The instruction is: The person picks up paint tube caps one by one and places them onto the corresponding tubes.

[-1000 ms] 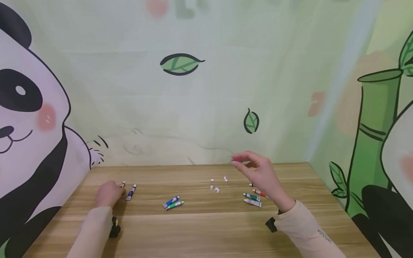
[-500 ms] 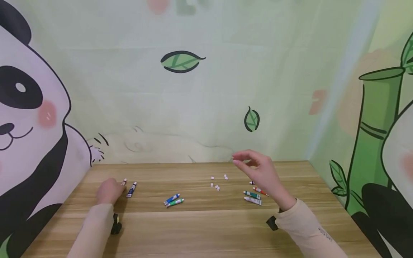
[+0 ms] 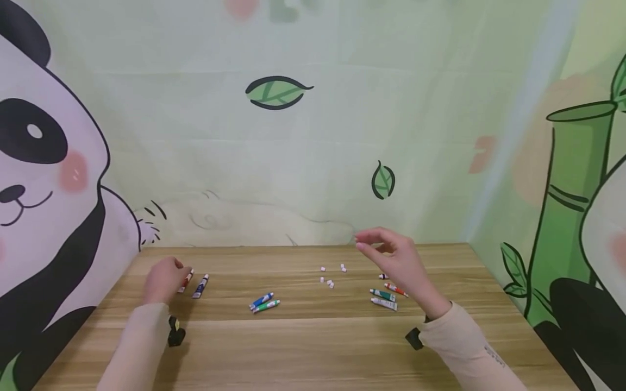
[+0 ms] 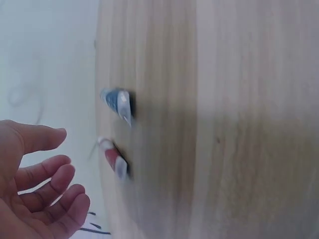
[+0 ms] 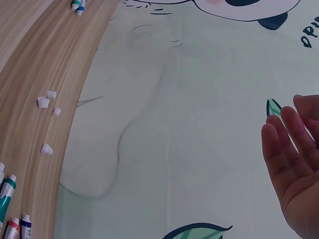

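Note:
My left hand (image 3: 163,279) is at the left of the table, its fingers loosely bent with nothing between them in the left wrist view. Just beside its fingertips lies a red paint tube (image 3: 185,282), and right of that a dark blue paint tube (image 3: 200,286). My right hand (image 3: 393,255) is raised over the back right, thumb and forefinger apart and the other fingers relaxed. Below it lie a dark green paint tube (image 3: 383,295), a silvery-white one (image 3: 383,304) and an orange-red one (image 3: 396,289). A purple-banded tube (image 3: 383,277) is partly hidden by this hand.
Mid-table, a blue paint tube (image 3: 261,301) lies against a light green one (image 3: 266,306). Several small white pieces (image 3: 330,284) are scattered behind them, toward the right. A printed cloth backdrop (image 3: 274,163) rises along the back edge of the wooden table (image 3: 293,353).
My left hand has lifted and drawn back from the red paint tube, which shows more fully now. The right hand has stayed in place; the head view has shifted slightly.

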A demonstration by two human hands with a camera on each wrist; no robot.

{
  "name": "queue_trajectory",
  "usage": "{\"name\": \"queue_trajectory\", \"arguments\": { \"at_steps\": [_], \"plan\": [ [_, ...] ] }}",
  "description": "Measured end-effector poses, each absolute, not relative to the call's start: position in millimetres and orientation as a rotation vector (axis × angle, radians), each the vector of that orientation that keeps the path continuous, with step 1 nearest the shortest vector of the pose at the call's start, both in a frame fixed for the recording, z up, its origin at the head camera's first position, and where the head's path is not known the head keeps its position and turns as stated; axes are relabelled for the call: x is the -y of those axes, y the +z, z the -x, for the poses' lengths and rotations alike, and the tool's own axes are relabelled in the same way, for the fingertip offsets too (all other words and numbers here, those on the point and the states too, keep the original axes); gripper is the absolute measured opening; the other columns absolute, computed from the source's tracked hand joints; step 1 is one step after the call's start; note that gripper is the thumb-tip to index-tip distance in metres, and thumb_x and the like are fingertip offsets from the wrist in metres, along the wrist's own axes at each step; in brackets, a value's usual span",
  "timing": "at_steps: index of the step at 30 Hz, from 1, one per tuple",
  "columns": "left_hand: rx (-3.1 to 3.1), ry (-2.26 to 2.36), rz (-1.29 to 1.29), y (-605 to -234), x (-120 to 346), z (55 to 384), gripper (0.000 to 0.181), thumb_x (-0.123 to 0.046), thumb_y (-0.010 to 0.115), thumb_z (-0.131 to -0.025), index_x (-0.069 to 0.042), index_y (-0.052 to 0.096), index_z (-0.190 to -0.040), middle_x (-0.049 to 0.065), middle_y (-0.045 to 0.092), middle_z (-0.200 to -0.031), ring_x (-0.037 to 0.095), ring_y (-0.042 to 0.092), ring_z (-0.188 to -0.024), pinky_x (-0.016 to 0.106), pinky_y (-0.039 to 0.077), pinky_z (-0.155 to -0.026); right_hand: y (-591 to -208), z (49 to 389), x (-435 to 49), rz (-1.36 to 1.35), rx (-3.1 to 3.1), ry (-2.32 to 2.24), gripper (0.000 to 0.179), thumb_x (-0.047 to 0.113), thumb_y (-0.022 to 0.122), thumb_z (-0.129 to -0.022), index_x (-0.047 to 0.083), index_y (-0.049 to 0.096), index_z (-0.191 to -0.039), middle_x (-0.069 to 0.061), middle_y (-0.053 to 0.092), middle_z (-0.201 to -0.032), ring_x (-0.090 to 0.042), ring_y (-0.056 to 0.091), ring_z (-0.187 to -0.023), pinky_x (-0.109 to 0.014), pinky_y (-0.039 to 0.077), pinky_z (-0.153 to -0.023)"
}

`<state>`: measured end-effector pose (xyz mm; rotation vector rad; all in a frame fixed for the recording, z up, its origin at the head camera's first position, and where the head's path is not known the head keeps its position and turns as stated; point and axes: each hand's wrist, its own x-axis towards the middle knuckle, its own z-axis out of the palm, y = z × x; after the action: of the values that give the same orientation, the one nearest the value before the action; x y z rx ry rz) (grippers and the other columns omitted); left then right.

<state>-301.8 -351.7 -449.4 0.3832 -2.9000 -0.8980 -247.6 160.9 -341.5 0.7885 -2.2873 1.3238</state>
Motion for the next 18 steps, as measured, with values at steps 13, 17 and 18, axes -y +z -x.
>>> {"name": "queue_trajectory", "arguments": {
  "at_steps": [13, 17, 18],
  "plan": [
    [2.862, -0.807, -0.096, -453.2, 316.0, 307.8, 0.027, -0.022, 0.064, -0.095, 0.005, 0.064, -0.099, 0.014, 0.066, -0.087, 0.028, 0.059, -0.077, 0.045, 0.049, -0.069, -345.6, 249.1, -162.7, -0.761, 2.274, 1.39, 0.022, 0.019, 0.071, -0.096, 0.01, 0.071, -0.116, -0.003, 0.073, -0.108, -0.017, 0.067, -0.096, -0.031, 0.055, -0.079],
    [2.871, -0.814, -0.015, -454.5, 301.4, 311.8, 0.026, -0.021, 0.066, -0.095, 0.004, 0.064, -0.102, 0.013, 0.067, -0.088, 0.026, 0.059, -0.077, 0.043, 0.05, -0.068, -346.7, 249.6, -166.0, -0.749, 2.272, 1.394, 0.021, 0.019, 0.07, -0.096, 0.011, 0.071, -0.116, -0.002, 0.073, -0.109, -0.017, 0.067, -0.097, -0.031, 0.054, -0.08],
    [2.875, -0.811, 0.001, -454.8, 297.9, 312.6, 0.025, -0.021, 0.066, -0.095, 0.004, 0.064, -0.102, 0.013, 0.067, -0.09, 0.026, 0.06, -0.078, 0.043, 0.05, -0.069, -347.1, 249.6, -166.8, -0.746, 2.273, 1.395, 0.021, 0.019, 0.07, -0.096, 0.011, 0.071, -0.116, -0.002, 0.073, -0.11, -0.016, 0.067, -0.098, -0.031, 0.054, -0.08]
  ]
}}
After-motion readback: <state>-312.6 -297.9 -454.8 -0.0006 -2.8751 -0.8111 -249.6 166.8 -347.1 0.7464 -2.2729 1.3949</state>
